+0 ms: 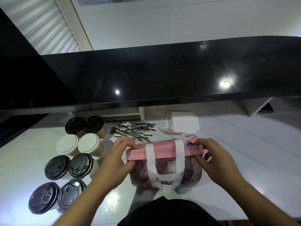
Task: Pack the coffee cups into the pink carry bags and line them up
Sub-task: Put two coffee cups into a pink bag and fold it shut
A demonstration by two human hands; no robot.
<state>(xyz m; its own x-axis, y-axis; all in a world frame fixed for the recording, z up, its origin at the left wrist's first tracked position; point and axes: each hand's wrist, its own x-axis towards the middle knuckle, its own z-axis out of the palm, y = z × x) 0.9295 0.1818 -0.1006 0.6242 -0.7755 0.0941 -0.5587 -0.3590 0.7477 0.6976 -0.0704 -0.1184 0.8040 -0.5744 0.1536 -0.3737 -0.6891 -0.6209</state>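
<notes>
A pink carry bag (pixel 164 151) with white handles and a see-through patterned front stands on the white counter, right in front of me. My left hand (pixel 114 162) pinches the left end of its pink top band. My right hand (pixel 215 160) pinches the right end, next to a small blue and red tag. To the left stand several lidded coffee cups in two columns: black lids (pixel 75 125) at the back, white lids (pixel 67 144) behind more black lids (pixel 57 167), and dark lids (pixel 43 197) nearest me.
A pile of wrapped black straws (pixel 133 130) lies behind the bag. White napkins (pixel 182 122) and another flat pink bag (pixel 177 132) lie at the back right. A glossy black raised counter (pixel 162 75) overhangs the white worktop (pixel 252 144).
</notes>
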